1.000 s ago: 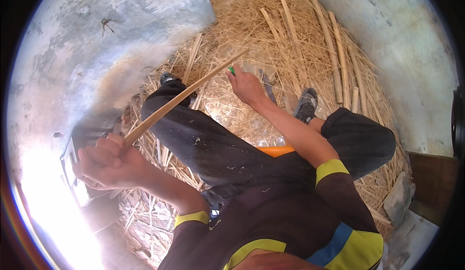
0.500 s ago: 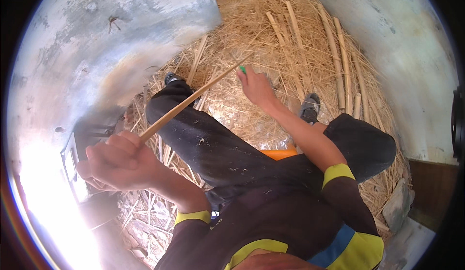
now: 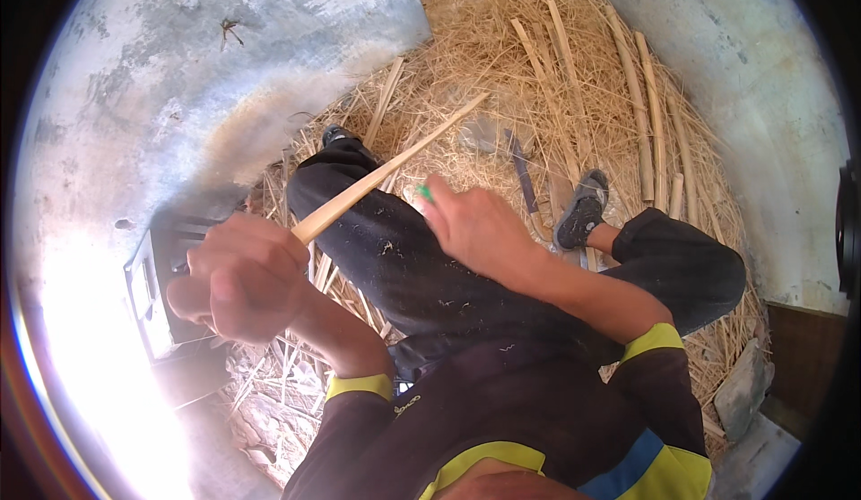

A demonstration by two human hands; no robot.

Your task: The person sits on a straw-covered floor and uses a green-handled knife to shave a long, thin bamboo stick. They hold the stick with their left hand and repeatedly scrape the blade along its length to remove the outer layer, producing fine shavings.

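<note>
My left hand (image 3: 247,276) is closed round the thick end of a long, pale wooden strip (image 3: 395,164), perhaps bamboo. The strip slants up and away over my left leg, its thin end above the straw. My right hand (image 3: 489,231) is closed, a little below and right of the strip and apart from it. A small green thing (image 3: 424,192) shows at its thumb, like part of a handle; the rest is hidden by the hand. On the floor beyond lies a knife-like tool (image 3: 523,173) with a dark blade.
My legs (image 3: 421,258) are spread over straw and shavings (image 3: 475,25). Several long sticks (image 3: 650,114) lie at the far right. A grey stone (image 3: 484,134) sits beyond my hands. Pale walls (image 3: 305,25) curve round both sides; a flat slab (image 3: 744,388) rests at right.
My right hand has drawn back toward me and left, away from the strip's far end. My left hand has shifted slightly right with the strip. The knife-like tool on the floor now shows.
</note>
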